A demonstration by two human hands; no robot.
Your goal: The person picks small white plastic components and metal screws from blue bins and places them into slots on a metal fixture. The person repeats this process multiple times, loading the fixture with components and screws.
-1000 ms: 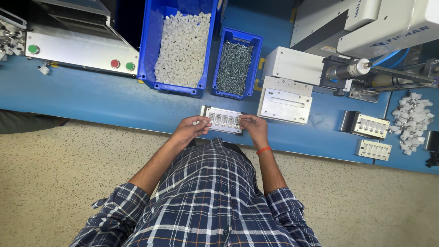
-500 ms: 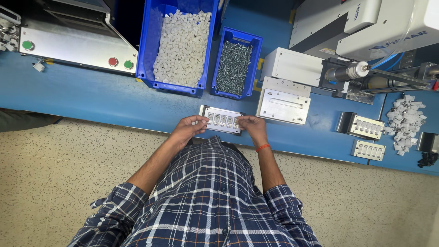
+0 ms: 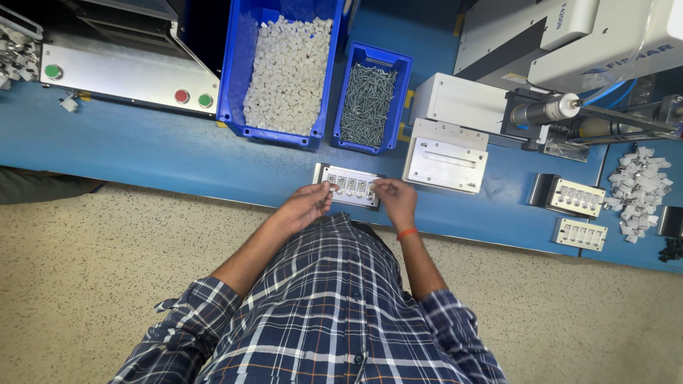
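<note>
Head view: blue workbench above speckled floor, both hands at fixture.

Left hand and right hand both on small white fixture tray with row of pockets, at near edge of blue bench. Fingertips touch tray ends; whether they pinch anything, cannot tell. Far of tray: large blue bin of white plastic parts, just right of it small blue bin of screws. Right: white metal block, two similar trays, loose pile of white parts. Far left: control panel with red and green buttons.
</note>
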